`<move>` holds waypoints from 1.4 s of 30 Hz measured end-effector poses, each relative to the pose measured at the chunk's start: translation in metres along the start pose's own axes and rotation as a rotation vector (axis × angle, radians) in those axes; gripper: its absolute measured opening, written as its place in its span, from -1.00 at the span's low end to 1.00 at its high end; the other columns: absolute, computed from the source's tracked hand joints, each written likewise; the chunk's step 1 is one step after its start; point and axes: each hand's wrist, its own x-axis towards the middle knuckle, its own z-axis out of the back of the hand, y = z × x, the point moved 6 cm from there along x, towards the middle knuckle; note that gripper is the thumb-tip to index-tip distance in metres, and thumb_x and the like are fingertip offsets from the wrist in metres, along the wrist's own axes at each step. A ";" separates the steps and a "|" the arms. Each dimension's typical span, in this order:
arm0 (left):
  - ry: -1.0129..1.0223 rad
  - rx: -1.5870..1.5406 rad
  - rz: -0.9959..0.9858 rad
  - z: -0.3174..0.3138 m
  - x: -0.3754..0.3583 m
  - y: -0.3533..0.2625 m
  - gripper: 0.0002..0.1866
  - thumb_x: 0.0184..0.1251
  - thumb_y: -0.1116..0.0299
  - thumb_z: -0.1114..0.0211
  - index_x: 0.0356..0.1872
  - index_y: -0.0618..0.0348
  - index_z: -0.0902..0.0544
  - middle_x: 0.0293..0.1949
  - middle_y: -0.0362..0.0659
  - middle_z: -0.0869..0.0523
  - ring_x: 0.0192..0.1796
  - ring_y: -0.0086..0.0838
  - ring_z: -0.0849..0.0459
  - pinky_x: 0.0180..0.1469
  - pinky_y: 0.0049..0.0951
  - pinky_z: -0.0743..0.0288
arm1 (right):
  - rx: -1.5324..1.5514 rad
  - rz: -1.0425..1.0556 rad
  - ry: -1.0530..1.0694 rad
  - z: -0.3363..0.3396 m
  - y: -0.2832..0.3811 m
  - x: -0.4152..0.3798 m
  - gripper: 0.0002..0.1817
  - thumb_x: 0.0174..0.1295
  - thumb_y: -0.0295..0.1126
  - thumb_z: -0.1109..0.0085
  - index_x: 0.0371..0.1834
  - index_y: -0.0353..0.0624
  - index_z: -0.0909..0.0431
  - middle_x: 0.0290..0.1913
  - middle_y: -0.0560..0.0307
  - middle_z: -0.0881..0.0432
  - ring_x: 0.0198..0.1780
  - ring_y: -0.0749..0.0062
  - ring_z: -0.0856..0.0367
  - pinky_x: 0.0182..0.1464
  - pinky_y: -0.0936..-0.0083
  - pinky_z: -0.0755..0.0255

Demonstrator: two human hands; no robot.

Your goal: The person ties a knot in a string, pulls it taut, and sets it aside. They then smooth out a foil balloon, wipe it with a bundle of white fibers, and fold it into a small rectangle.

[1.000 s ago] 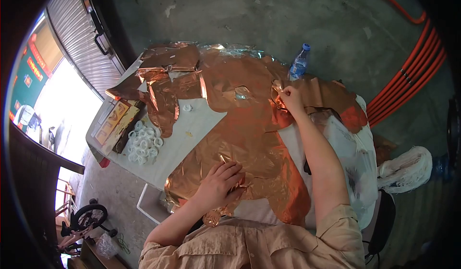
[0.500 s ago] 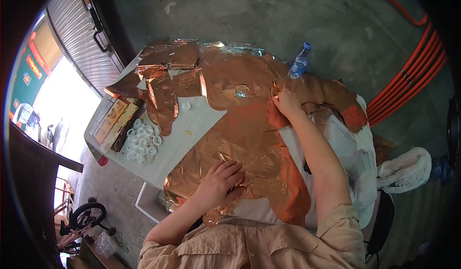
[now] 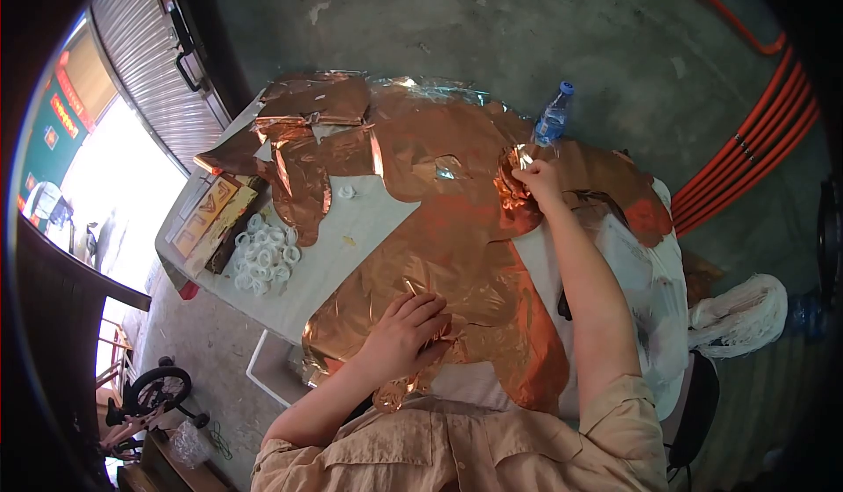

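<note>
Copper-coloured foil (image 3: 457, 237) lies spread over much of the white table (image 3: 356, 220). My right hand (image 3: 537, 180) is closed on a crumpled, lifted part of the foil near the bottle. Lower and to the left, my left hand (image 3: 406, 332) lies on the foil with its fingers bent and near each other; whether they grip it cannot be made out. A heap of white rings (image 3: 263, 256) sits at the left of the table, and one loose white ring (image 3: 346, 191) lies nearer the middle.
A water bottle (image 3: 553, 116) stands at the table's far side. A worn box (image 3: 215, 220) rests at the left. White plastic bags (image 3: 628, 272) lie at the right. An open white bin (image 3: 274, 369) is below the left edge, and orange pipes (image 3: 746, 154) run at the right.
The foil at my right hand is now bunched up and lifted beside its fingers. My right hand has shifted slightly right. My left hand has stayed nearly in place.
</note>
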 end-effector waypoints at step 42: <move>0.009 -0.021 0.008 0.001 0.002 0.000 -0.54 0.03 0.24 -0.37 -0.01 0.16 -0.58 0.14 -0.09 -0.54 0.26 -0.22 -0.42 0.29 -0.16 -0.22 | -0.596 -0.086 0.139 0.000 0.024 -0.009 -0.48 0.13 -0.45 0.02 0.24 0.05 -0.33 -0.04 -0.16 -0.60 -0.01 -0.12 -0.56 -0.04 0.09 -0.45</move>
